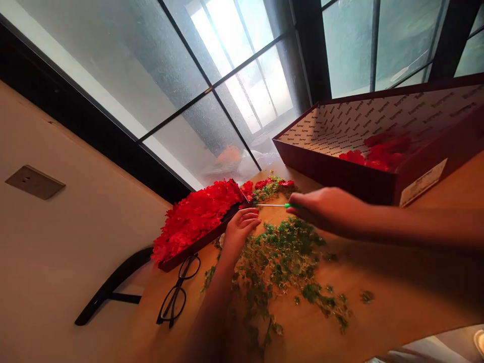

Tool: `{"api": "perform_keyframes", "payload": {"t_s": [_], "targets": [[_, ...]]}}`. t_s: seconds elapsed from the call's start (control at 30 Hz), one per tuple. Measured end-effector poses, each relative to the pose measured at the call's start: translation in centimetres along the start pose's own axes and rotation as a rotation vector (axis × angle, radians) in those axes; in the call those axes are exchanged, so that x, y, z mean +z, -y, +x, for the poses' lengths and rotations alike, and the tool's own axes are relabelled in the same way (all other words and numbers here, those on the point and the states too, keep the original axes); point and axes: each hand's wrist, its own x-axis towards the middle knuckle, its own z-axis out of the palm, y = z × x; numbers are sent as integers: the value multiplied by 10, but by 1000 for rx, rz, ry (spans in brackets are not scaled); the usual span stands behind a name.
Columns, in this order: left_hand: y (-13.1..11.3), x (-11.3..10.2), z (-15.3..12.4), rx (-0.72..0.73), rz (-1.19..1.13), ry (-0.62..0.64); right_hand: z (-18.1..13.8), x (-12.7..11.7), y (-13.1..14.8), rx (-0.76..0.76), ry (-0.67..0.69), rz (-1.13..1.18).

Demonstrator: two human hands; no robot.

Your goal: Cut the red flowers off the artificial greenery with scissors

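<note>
My right hand (317,209) is closed around the green end of a thin pale rod (272,205), which points left. Close to the rod's far tip is my left hand (242,229), its fingers bent together; whatever lies between them is hidden. Just left of that hand, bright red cloth-like flowers (200,214) are heaped in a shallow dark red tray (189,252). Under and between my forearms spreads a loose pile of small green and yellowish plastic flower parts (283,252). A smaller cluster of green parts (270,189) with some red flowers lies beyond my hands.
At the right stands a deep maroon box (340,174) with a printed lining and red flowers inside. Black-framed glasses (176,297) lie on the wooden table (378,322) at the left. A black chair armrest (109,287) stands beside the wall, and a paned window (212,91) rises behind.
</note>
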Motion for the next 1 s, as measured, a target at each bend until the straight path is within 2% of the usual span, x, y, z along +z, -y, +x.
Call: {"api": "perform_keyframes", "payload": {"t_s": [0.13,0.23,0.4,0.67,0.8,0.9,1.0], "targets": [[-2,-1,0,-93,-235,-55,-9,38,1,6,75,33],[-4,0,-1,-146,-325,-94,-13,52,-3,-5,98,107],[-9,5,-4,-201,-404,-106,-13,50,-4,-2,131,112],[-12,12,-6,-213,-470,-64,-13,50,-3,-37,153,47],[-14,13,-7,-164,-364,-48,-12,50,-4,-56,152,30],[-18,19,-10,-85,-164,1,-12,51,-4,-70,162,-4],[-24,29,-17,56,84,99,-12,53,-5,-115,168,-49]]}}
